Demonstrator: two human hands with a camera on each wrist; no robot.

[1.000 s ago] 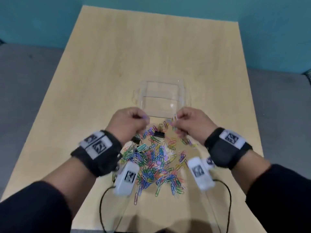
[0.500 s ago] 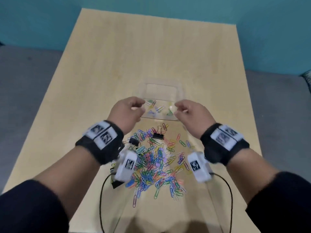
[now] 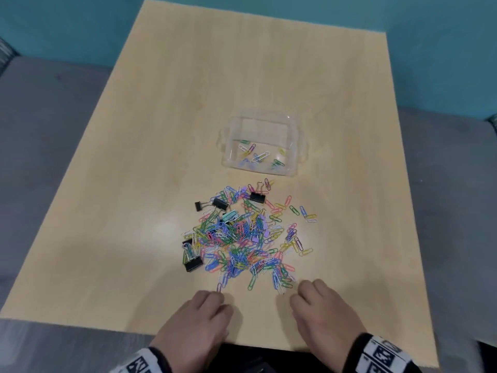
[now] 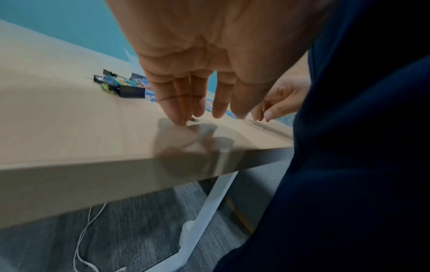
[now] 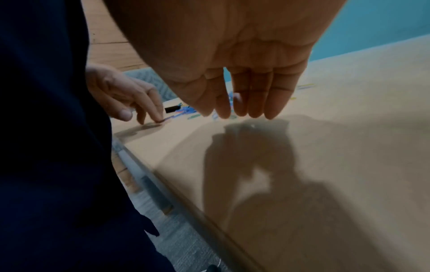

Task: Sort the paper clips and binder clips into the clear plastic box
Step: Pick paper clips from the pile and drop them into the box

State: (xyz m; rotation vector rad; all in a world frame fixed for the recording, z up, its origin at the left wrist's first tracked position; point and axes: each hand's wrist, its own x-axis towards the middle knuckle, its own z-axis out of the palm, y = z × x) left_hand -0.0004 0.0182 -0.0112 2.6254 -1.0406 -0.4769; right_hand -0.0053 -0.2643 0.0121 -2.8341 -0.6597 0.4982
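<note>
A heap of coloured paper clips (image 3: 242, 238) lies mid-table, with black binder clips (image 3: 257, 197) at its far and left edges, one at the near left (image 3: 193, 263). Beyond it stands the clear plastic box (image 3: 295, 146), holding several paper clips (image 3: 259, 156). My left hand (image 3: 212, 301) is at the heap's near edge, fingers straight; its index fingertip (image 5: 159, 117) touches a paper clip (image 3: 219, 287) on the table. My right hand (image 3: 301, 294) hovers at the near right edge with straight fingers (image 5: 239, 108), holding nothing. In the left wrist view, the left hand (image 4: 197, 104) points down at the tabletop.
The wooden table (image 3: 134, 184) has bare surface to the left, right and beyond the box. Its front edge (image 4: 116, 171) runs just under my wrists. Grey floor, a white table leg (image 4: 209, 202) and a cable (image 4: 81, 239) lie below.
Both hands have pulled back from the box's near rim to the near edge of the heap. The clips they held are now in the box.
</note>
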